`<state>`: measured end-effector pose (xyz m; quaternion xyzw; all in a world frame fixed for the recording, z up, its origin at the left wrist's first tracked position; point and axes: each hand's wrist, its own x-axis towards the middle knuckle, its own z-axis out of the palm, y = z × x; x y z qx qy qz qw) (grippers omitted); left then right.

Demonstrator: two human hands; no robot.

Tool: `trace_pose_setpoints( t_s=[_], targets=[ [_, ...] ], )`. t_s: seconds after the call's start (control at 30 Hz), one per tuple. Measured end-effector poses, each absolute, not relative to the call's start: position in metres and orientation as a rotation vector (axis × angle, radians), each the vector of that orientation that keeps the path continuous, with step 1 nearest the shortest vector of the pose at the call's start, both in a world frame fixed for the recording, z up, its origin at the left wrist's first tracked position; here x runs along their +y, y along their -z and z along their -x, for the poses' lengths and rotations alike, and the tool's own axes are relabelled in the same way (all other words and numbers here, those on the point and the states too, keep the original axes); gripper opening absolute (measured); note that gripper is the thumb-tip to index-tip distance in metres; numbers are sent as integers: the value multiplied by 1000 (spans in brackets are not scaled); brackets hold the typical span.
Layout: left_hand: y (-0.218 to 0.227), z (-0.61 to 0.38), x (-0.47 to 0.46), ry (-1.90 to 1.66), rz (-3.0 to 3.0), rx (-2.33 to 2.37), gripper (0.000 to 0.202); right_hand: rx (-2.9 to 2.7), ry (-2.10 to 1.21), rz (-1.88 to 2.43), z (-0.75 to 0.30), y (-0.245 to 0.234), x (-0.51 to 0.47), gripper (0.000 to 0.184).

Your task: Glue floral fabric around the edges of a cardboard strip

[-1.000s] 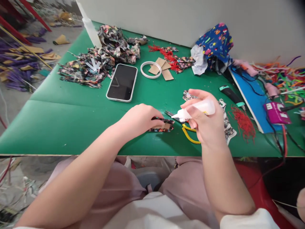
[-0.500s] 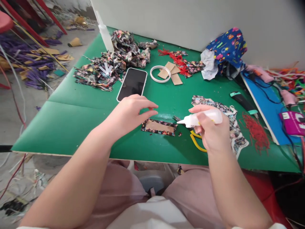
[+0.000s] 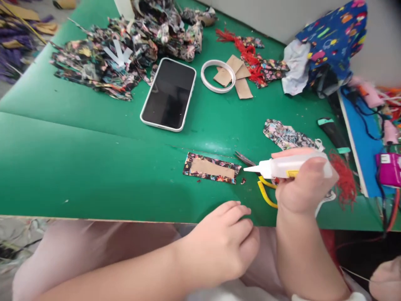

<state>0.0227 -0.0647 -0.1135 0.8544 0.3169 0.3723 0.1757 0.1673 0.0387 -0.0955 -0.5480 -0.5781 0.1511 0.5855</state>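
Note:
My right hand (image 3: pixel 300 184) grips a white squeeze bottle (image 3: pixel 286 167) with a narrow nozzle. It is held almost level, its tip just right of a floral fabric strip (image 3: pixel 188 165) lying flat. A brown card piece (image 3: pixel 213 168) lies on that strip, the fabric's edges showing around it. Yellow-handled scissors (image 3: pixel 265 194) are partly hidden beneath the bottle and right hand. My left hand (image 3: pixel 227 238) is at the table's front edge, below the strip, fingers curled together with nothing visible in them.
A phone (image 3: pixel 169 94), a tape roll (image 3: pixel 205 77) and card pieces (image 3: pixel 243 88) lie on the green table (image 3: pixel 119 175). Crumpled floral fabric (image 3: pixel 103 62) is at back left. Floral scraps (image 3: pixel 282 133), a black-and-teal tool (image 3: pixel 332 136) and red threads (image 3: pixel 343 179) are at right.
My left hand has drawn back from above the strip to the table's front edge, its fingers curling. The bottle stays in my right hand near the strip. The view has moved closer.

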Motion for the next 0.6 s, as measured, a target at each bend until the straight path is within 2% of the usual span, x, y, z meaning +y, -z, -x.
trace_pose_setpoints(
  t_s=[0.13,0.33,0.5,0.6],
  targets=[
    [108,-7,-44,-1141,-2244,1142,16,-1330,-451,1347,-169,98,38,50],
    [103,16,-13,-1159,-2122,1480,14,-1379,-481,1280,-161,94,38,40],
    [103,7,-8,-1034,-2189,1422,45,-1577,-451,1261,-153,86,29,32],
    [101,-5,-6,-1055,-2148,1470,46,-1643,-462,1290,-149,83,23,26]
  ],
)
